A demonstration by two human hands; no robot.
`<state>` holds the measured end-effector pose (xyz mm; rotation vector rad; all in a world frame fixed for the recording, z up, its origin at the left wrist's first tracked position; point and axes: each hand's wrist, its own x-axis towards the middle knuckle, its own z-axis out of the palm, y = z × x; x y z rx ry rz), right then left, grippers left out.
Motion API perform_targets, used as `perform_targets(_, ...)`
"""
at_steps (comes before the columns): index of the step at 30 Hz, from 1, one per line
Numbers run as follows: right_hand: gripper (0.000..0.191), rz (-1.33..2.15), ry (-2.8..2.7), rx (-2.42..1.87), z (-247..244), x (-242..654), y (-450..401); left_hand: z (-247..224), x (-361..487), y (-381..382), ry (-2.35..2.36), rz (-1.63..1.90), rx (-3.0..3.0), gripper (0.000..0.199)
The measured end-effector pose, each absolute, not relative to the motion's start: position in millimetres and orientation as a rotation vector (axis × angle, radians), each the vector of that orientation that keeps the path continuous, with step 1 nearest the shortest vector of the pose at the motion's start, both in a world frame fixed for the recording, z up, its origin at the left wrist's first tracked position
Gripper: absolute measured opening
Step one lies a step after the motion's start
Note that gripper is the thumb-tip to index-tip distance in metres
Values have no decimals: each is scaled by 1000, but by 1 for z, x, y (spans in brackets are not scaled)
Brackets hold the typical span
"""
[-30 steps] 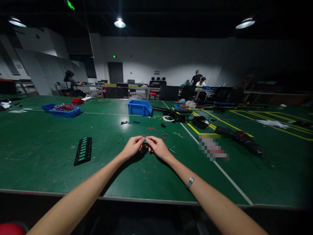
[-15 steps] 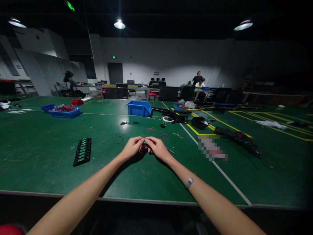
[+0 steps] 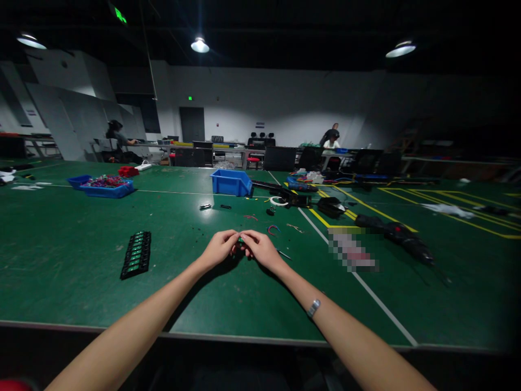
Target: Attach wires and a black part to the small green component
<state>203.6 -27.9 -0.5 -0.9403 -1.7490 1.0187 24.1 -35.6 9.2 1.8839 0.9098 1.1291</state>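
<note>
Over the middle of the green table (image 3: 89, 296), my left hand (image 3: 222, 248) and my right hand (image 3: 261, 250) meet at the fingertips. Both are closed, pinching a small green circuit board (image 3: 241, 240) between them, mostly covered by fingers. To the left lies a black holder (image 3: 137, 254) with several green boards in a row. A thin metal-tipped tool (image 3: 284, 254) lies just right of my right hand. Beyond the hands are a curved red and blue wire (image 3: 273, 230) and two small dark pieces, one of them a black strip (image 3: 225, 206).
An open blue bin (image 3: 231, 182) stands ahead, and a blue tray (image 3: 108, 187) of coloured wires sits far left. Black equipment (image 3: 293, 196) and a black power tool (image 3: 396, 234) lie to the right, near a pixelated patch. People sit and stand at tables farther back.
The whole view has shifted slightly downward. My hands stay together on the green board, with hardly any visible movement of the fingers.
</note>
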Motion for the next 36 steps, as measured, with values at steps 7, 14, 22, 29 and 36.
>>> perform_targets(7, 42, 1014, -1756, -936, 1, 203, -29, 7, 24, -33, 910, 1128, 1906, 47)
perform_targets(14, 42, 1006, -1760, -933, 2, 204, -30, 7, 23, -31, 876, 1117, 1874, 46)
perform_targets(22, 42, 1004, -1759, -940, 2, 203, -30, 7, 22, -30, 860, 1113, 1863, 47)
perform_targets(29, 42, 998, -1758, -938, 2, 204, -29, 6, 22, -30, 861, 1121, 1860, 47)
perform_targets(36, 41, 987, -1765, -945, 1, 203, -28, 7, 23, -31, 865, 1118, 1847, 46)
